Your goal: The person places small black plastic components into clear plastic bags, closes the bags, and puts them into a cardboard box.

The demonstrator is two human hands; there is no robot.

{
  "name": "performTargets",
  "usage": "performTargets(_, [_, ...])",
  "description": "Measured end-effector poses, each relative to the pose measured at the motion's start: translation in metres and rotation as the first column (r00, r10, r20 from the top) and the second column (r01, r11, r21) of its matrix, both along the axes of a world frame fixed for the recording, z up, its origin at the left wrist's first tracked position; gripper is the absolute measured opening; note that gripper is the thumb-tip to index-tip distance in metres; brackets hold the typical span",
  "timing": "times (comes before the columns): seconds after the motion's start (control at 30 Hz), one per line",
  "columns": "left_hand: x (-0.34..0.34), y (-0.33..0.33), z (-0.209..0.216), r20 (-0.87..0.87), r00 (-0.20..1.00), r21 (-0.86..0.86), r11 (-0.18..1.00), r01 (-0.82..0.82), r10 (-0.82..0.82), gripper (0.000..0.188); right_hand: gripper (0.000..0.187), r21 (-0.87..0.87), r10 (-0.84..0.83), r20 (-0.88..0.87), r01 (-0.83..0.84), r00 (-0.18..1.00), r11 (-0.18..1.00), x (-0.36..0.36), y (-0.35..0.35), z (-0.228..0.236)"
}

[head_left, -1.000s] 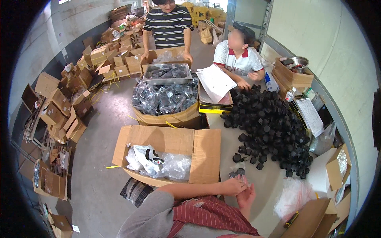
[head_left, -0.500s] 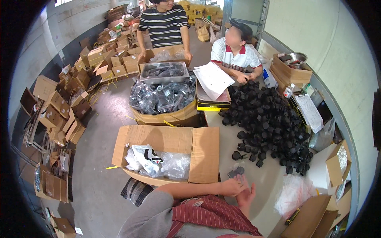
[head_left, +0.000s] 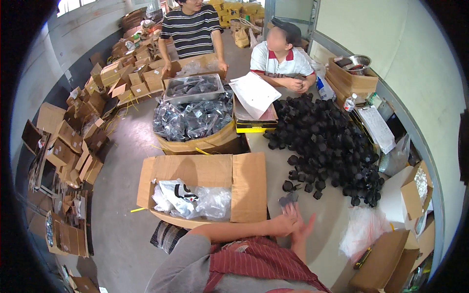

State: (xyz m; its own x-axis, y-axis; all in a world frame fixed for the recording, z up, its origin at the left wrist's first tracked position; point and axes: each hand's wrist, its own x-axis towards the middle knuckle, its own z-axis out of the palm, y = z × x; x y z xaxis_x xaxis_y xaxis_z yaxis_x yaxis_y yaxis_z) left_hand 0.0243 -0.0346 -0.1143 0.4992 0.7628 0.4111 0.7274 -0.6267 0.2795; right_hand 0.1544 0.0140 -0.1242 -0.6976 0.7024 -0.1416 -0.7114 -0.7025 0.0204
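On the table in front of me lies a small clear bag with a dark part in it [head_left: 289,198]. My left hand [head_left: 287,222] reaches to it with its fingers stretched out, the tips at the bag's near edge. Close beside it, my right hand [head_left: 304,230] is open, thumb and fingers apart, with nothing visible in it. The two hands overlap near the wrists. Beyond the bag spreads a large heap of black plastic parts [head_left: 327,141]; a few loose ones, among them a round black piece [head_left: 287,185], lie nearest the bag.
An open carton [head_left: 190,168] holding clear bags stands left of my hands. Behind it, a big carton [head_left: 200,145] is full of bagged dark parts under a metal tray [head_left: 193,99]. Clear bags [head_left: 364,229] and a cutter [head_left: 362,259] lie right. Two people are across from me.
My left fingers have straightened from a pinch, and the bag lies slightly farther from me. The right hand's fingers have spread. The whole view has shifted a little.
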Motion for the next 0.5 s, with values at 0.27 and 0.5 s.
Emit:
performTargets(0.27, [-0.011, 0.001, -0.011, 0.075, 0.943, 0.096, 0.939, -0.330, 0.324, 0.042, 0.060, 0.137, 0.030, 0.310, -0.076, 0.950, 0.988, 0.015, 0.009, -0.023])
performTargets(0.5, [-0.021, -0.005, -0.010, -0.087, 0.960, -0.210, 0.937, -0.280, 0.267, 0.036, 0.038, 0.233, 0.121, 0.807, -0.500, 0.578, 0.834, 0.053, -0.023, 0.036])
